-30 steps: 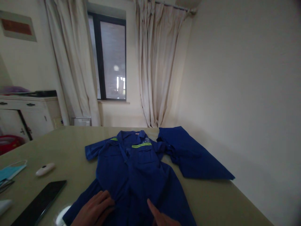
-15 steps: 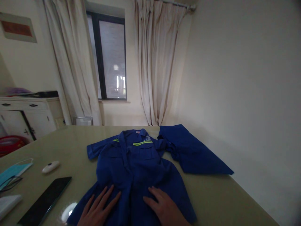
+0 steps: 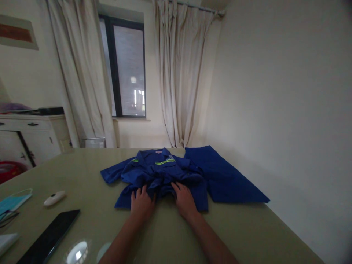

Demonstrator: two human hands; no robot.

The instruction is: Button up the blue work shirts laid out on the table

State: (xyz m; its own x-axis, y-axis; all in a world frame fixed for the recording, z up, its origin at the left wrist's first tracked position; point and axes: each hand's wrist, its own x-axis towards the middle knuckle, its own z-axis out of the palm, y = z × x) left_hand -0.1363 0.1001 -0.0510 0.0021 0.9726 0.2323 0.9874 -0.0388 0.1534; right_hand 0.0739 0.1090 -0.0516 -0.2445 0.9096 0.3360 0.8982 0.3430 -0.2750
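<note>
Left hand [image 3: 143, 203], right hand [image 3: 183, 198] at shirt [image 3: 165, 171], palms hidden, grip unclear from here; shirt, flatter earlier, bunched just ahead.

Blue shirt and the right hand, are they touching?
Touching. The head view shows the right hand against the bunched lower part of the blue shirt.

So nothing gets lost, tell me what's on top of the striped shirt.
The left hand and right hand, on the bunched lower part of the shirt. Cloth beneath them is covered; overlap with the other blue garment is unclear.
</note>
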